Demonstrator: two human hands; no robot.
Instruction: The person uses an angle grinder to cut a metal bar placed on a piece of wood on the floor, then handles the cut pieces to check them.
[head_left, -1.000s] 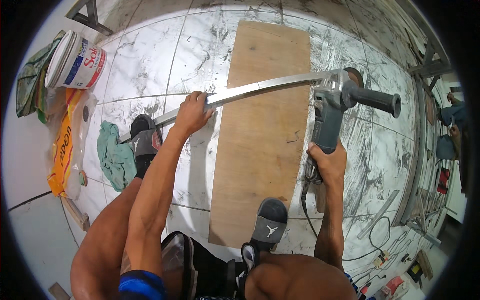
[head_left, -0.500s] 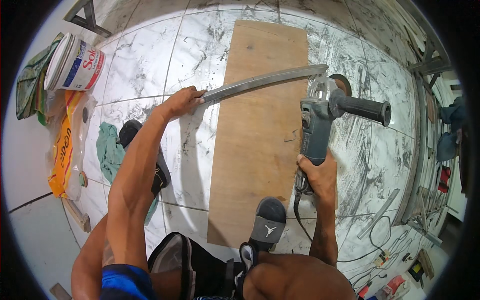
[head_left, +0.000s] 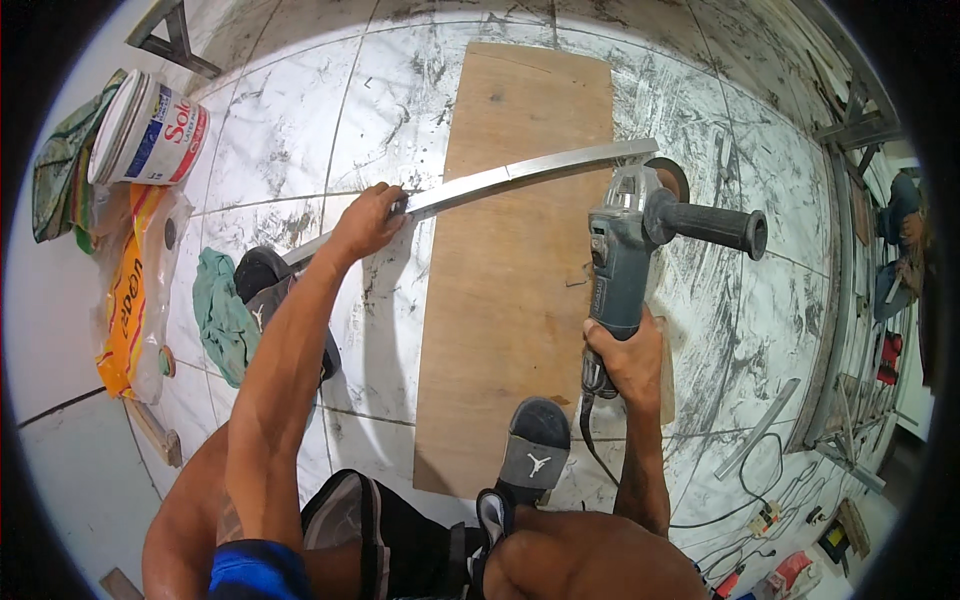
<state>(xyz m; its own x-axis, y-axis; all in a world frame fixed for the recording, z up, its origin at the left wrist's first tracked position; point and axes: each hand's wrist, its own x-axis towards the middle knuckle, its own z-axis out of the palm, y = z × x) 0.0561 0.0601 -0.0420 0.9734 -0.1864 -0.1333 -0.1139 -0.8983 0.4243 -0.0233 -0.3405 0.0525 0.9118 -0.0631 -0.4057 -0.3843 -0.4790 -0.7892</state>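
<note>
My left hand (head_left: 368, 222) is closed on a silver metal bar (head_left: 500, 174), which lies crosswise over a long plywood board (head_left: 505, 300) on the floor, its left part partly hidden behind my hand and left foot. My right hand (head_left: 630, 362) grips a dark grey angle grinder (head_left: 618, 275) by its body, with the side handle (head_left: 715, 225) pointing right. The grinder's disc (head_left: 670, 181) is beside the bar's right end; I cannot tell if they touch. My left sandal (head_left: 262, 278) is near the bar's left part; my right sandal (head_left: 535, 455) rests at the board's lower part.
A bucket (head_left: 150, 130), an orange plastic bag (head_left: 133, 305) and a teal cloth (head_left: 225, 320) lie left on the marble-look tiles (head_left: 280, 120). Metal frames (head_left: 855, 130), loose strips (head_left: 755, 430) and tangled cords are at right. Another person (head_left: 905, 235) is partly visible at the right edge.
My right hand and the grinder have moved left, with the disc slightly lower, clear of where it overlapped the bar's end. My left hand has shifted left along the bar.
</note>
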